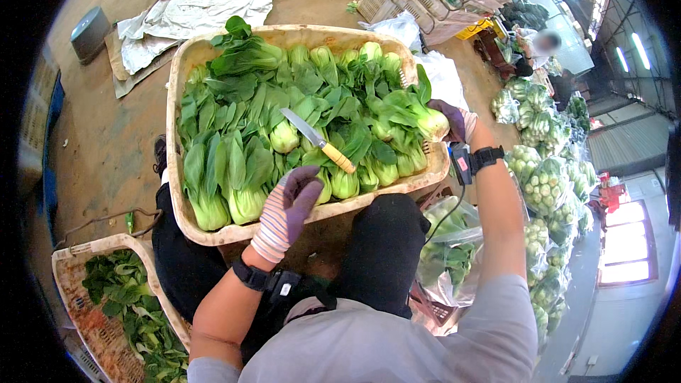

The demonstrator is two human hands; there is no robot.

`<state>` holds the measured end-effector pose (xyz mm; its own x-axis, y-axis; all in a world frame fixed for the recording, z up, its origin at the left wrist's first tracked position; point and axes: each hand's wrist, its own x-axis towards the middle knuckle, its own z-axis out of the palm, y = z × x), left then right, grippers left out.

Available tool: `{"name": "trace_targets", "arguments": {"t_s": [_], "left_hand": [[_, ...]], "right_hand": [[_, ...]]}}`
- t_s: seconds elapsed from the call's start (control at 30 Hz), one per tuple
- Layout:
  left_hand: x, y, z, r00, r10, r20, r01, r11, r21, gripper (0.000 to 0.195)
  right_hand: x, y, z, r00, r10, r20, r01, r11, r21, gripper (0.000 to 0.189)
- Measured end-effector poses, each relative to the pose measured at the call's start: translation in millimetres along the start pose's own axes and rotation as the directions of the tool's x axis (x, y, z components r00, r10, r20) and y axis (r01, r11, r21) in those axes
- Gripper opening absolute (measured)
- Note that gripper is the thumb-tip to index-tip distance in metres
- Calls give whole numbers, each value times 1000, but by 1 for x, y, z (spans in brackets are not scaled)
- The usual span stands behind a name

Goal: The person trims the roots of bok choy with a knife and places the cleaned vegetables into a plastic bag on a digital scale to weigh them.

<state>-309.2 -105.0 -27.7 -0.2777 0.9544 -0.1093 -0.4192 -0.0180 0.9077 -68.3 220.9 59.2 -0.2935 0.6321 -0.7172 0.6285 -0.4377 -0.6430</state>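
A white plastic crate (173, 117) filled with bok choy (250, 165) lies before me, against my knees. My right hand (455, 122), in a purple-palmed glove, grips a bok choy head (425, 117) near its pale base, at the crate's right rim. Its leaves spread leftward over the other heads. Over the near rim, my left hand (292, 205) wears a striped glove with a purple palm. Its fingers are loosely curled, with nothing seen in them. On the leaves rests a knife (319, 141) with a yellowish handle, its blade pointing to the far left.
A second crate (101, 244) with loose leaves stands at lower left. Bagged bok choy (449, 244) sits by my right leg. Many filled bags (545, 186) line the right side, with a person (532, 45) beyond. Stacked crates (420, 0) and a white sheet (197, 16) lie farther off.
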Motion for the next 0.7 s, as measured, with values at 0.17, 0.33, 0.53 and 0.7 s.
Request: {"name": "trace_targets", "arguments": {"t_s": [0.17,0.33,0.53,0.7], "left_hand": [[-17,40,21,692,628,355,-651,331,683,68],[-26,51,-7,700,685,200,-542,328,774,81],[-33,48,-20,775,631,-35,-532,681,504,80],[-66,61,-20,914,405,3,-402,907,128,80]], "right_hand": [[-66,2,115,817,-387,427,507,835,-213,41],[-135,-23,213,864,-151,481,268,946,-185,51],[-136,15,254,430,-832,351,902,383,-199,60],[-138,30,271,458,-806,376,866,500,17,65]]}}
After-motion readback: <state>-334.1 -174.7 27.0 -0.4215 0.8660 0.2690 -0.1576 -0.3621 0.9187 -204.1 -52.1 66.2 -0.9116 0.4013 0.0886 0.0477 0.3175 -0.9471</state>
